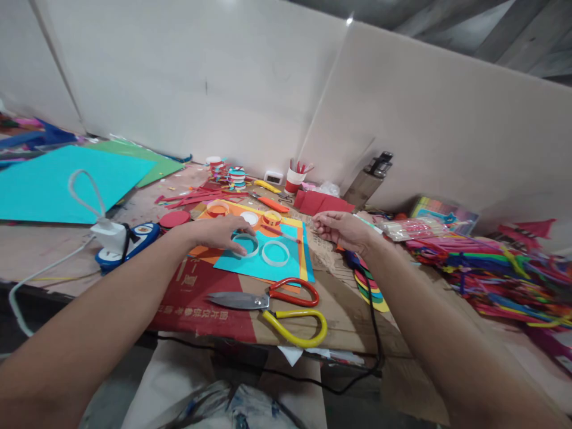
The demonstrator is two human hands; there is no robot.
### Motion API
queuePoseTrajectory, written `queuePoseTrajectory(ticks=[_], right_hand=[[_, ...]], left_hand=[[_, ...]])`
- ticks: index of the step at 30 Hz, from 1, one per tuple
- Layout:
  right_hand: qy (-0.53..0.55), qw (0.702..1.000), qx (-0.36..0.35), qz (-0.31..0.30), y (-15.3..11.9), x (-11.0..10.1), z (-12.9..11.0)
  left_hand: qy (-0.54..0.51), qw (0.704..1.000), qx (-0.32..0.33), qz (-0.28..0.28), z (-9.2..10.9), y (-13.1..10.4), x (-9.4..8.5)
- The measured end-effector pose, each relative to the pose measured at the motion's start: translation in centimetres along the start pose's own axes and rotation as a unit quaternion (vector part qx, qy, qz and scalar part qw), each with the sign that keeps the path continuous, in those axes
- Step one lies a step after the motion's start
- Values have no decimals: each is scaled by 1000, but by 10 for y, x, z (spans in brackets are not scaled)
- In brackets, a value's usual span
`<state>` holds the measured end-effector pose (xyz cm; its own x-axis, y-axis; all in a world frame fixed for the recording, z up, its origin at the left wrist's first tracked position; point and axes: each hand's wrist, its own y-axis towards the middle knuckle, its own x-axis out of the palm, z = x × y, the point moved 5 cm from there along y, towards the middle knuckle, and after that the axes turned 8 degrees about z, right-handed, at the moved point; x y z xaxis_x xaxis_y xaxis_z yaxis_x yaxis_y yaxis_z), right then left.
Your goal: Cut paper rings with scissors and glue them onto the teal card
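Note:
My left hand (226,232) reaches over a white paper ring (245,245) on a turquoise sheet (227,267), its thumb and fingers apart at the ring's left side; whether they touch it I cannot tell. A second white ring (275,254) lies just right of it. My right hand (339,229) hovers over the cardboard to the right, fingertips pinched together; what they hold, if anything, is too small to make out. Behind the rings are two orange rings (217,208) (271,218), a white disc (249,219) and a red pen (279,233).
Large scissors (290,304) with red and yellow handles lie near the front edge. A blue power strip (127,247) with a charger stands left. Behind are an orange-handled tool (272,204), a cup of pencils (294,179) and a bottle (366,179). Pipe cleaners (487,274) heap at right.

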<state>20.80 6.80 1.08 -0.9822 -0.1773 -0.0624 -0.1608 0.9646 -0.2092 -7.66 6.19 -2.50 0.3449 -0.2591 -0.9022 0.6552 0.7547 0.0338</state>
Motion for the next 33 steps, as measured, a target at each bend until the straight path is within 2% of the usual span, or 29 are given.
queuePoseTrajectory(ticks=[6, 9, 11, 14, 17, 19, 20, 23, 25, 30, 33], right_hand=[[20, 998, -2, -56, -46, 40, -2], [-25, 996, -11, -88, -66, 58, 0], [-85, 987, -37, -131, -82, 74, 0], [-198, 957, -35, -210, -110, 103, 6], [-266, 904, -51, -330, -137, 134, 20], [-278, 875, -97, -383, -149, 149, 32], [-283, 869, -118, -388, -151, 154, 38], [-311, 846, -138, -411, -156, 162, 57], [-315, 842, -146, -414, -158, 164, 58], [-343, 843, -143, -389, -160, 160, 30], [-326, 854, -150, -377, -156, 155, 10]], left_hand=[[-5, 1000, 2, 1, 2, -1, -1], [-3, 1000, 1, 0, 2, -1, -1], [0, 1000, 3, -1, 2, -1, -1], [-1, 1000, 13, 0, 2, -1, -1], [3, 1000, 12, 4, 1, -1, -2], [6, 1000, 12, 7, 1, -2, -2], [8, 1000, 12, 8, 1, -2, -2], [15, 1000, 18, 7, 3, -2, -3], [20, 1000, 22, 7, 4, -2, -3], [20, 1000, 18, 13, 4, -3, -7], [3, 999, 18, 47, 1, -3, -13]])
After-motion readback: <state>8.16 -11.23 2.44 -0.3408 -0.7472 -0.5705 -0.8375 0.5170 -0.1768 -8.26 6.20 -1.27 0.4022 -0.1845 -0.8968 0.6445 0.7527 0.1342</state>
